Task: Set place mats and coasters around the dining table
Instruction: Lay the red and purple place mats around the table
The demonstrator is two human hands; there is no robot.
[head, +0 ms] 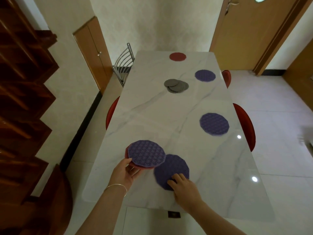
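Holding mat stack [145, 154], right hand [183, 187] pressing mat [172, 168]

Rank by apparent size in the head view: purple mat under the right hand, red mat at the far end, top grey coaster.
1. Purple mat under the right hand, though nearness inflates it.
2. Red mat.
3. Top grey coaster; close to the red mat, so unsure.
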